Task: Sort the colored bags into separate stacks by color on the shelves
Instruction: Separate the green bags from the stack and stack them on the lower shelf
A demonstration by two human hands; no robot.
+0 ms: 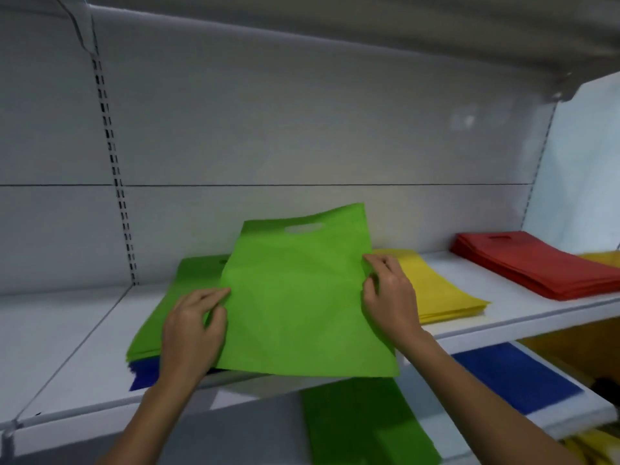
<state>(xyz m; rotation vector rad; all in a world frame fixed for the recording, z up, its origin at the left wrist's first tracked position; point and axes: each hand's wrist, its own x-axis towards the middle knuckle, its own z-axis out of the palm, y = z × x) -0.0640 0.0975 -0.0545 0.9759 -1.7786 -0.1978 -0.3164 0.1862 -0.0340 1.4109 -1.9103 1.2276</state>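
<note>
- While it is held slightly tilted over the green stack (167,303), the green bag (302,297) is gripped at both side edges, with its cut-out handle turned towards the back wall.
- Its left edge is pinched between the curled fingers and thumb of the left hand (193,330).
- Its right edge is pinched in the same way by the right hand (389,297).
- The green stack is laid on the white shelf (84,347), and a corner of a blue bag (144,374) is seen beneath it at the front.
- A yellow stack (439,286) is placed just to the right, partly hidden by the held bag and the right hand.
- A red stack (536,266) is set farther right on the same shelf, apart from the yellow one.
- On the lower shelf (570,421), a second blue bag (516,377) and a shaded green bag (362,424) are seen.
</note>
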